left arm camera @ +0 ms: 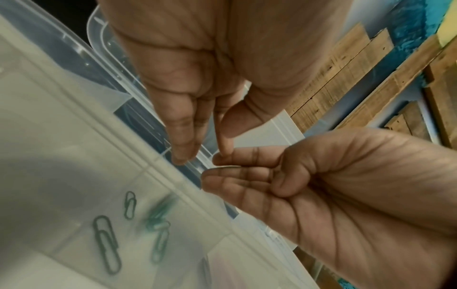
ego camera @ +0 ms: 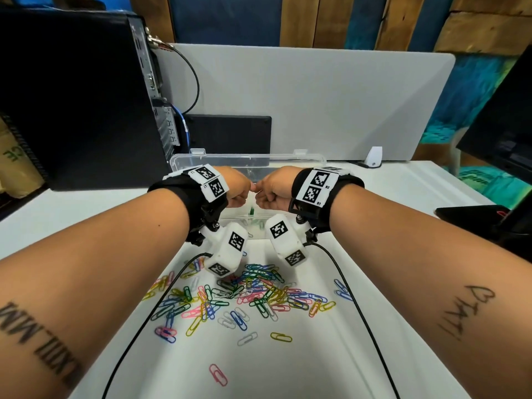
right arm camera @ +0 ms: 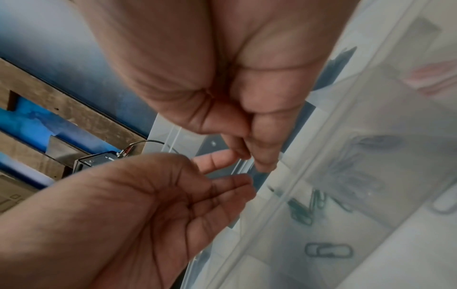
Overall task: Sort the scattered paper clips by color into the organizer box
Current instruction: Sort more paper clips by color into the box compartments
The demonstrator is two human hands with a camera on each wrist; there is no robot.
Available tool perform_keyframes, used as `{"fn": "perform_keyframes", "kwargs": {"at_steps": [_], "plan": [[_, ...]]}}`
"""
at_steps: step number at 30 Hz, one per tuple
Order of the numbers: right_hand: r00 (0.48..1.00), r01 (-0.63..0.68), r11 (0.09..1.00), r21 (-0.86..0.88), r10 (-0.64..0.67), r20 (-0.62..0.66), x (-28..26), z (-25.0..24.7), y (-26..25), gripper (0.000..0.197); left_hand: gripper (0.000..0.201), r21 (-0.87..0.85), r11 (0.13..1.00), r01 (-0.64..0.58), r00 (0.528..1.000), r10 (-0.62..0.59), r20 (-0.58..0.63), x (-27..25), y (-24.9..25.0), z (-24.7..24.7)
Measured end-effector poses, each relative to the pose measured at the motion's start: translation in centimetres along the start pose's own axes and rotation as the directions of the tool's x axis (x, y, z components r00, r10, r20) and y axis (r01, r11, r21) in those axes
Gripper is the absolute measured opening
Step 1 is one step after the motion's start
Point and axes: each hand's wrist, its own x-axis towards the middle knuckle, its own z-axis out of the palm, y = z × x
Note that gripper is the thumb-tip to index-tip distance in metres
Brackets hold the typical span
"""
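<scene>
Both hands meet above the clear organizer box [ego camera: 230, 218], whose lid [ego camera: 247, 160] stands open behind. My right hand [ego camera: 259, 188] pinches a thin green paper clip [left arm camera: 226, 167] between its fingertips. My left hand [ego camera: 250, 188] has relaxed fingers and holds nothing that I can see; its index tip touches the right hand's fingers. In the left wrist view several green clips [left arm camera: 106, 244] lie in one compartment below, one bunch [left arm camera: 160, 212] blurred by motion. The right wrist view shows the same green clips [right arm camera: 300, 211]. A mixed pile of colored clips [ego camera: 244, 295] lies on the white table.
A black computer tower [ego camera: 72, 96] stands at the left and a dark monitor [ego camera: 503, 125] at the right. A grey divider panel [ego camera: 316, 96] closes the back. Two black wrist cables [ego camera: 359, 312] trail over the table. A lone pink clip [ego camera: 218, 375] lies nearest me.
</scene>
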Motion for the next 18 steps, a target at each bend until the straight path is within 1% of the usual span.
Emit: {"fn": "perform_keyframes", "kwargs": {"at_steps": [2,3,5,6,8,10,12,13,14,16,17,18], "plan": [[0.997,0.007,1.000,-0.004,-0.006,0.081,-0.4,-0.3,0.2,0.062,0.028,-0.002,1.000,-0.014,1.000,0.014,0.014,-0.5,0.0,0.0],[0.993,0.039,0.999,-0.008,-0.037,0.112,-0.4,-0.6,0.4,0.061,0.030,-0.001,0.999,-0.033,0.999,0.033,0.015,-0.7,0.0,0.0],[0.981,0.103,0.995,-0.010,-0.099,0.166,-0.9,-1.4,0.7,0.053,0.032,0.033,0.996,-0.078,0.997,0.078,0.006,-1.1,0.0,-0.1],[0.976,0.142,0.989,-0.035,-0.134,0.170,-1.3,-1.8,0.7,0.046,0.032,0.057,0.992,-0.110,0.994,0.110,0.007,-1.4,0.0,-0.3],[0.964,0.220,0.969,-0.112,-0.198,0.180,-2.2,-2.9,0.8,0.030,0.029,0.109,0.978,-0.180,0.983,0.176,0.045,-2.1,-0.2,-0.6],[0.953,0.279,0.930,-0.238,-0.237,0.189,-2.9,-4.2,1.4,0.026,0.024,0.210,0.937,-0.279,0.960,0.264,0.097,-3.1,-0.9,-0.8],[0.940,0.331,0.851,-0.408,-0.258,0.225,-3.8,-5.4,2.3,0.026,0.019,0.360,0.857,-0.368,0.930,0.327,0.170,-4.2,-1.8,-0.5],[0.933,0.355,0.788,-0.503,-0.262,0.247,-4.3,-5.9,2.9,0.026,0.016,0.444,0.804,-0.396,0.918,0.333,0.216,-4.9,-2.2,-0.3],[0.927,0.374,0.712,-0.595,-0.262,0.268,-5.0,-6.4,3.6,0.026,0.012,0.531,0.732,-0.427,0.904,0.333,0.269,-5.6,-2.6,0.1],[0.922,0.387,0.552,-0.738,-0.224,0.316,-6.2,-7.3,5.1,0.026,0.010,0.677,0.538,-0.503,0.864,0.315,0.392,-7.1,-3.5,0.9],[0.923,0.384,0.482,-0.788,-0.190,0.334,-6.8,-7.6,5.9,0.024,0.013,0.713,0.453,-0.535,0.845,0.290,0.450,-7.9,-3.9,1.4],[0.923,0.386,0.417,-0.823,-0.164,0.349,-7.3,-7.8,6.6,0.024,0.016,0.731,0.393,-0.558,0.830,0.258,0.495,-8.5,-4.4,1.8]]}}
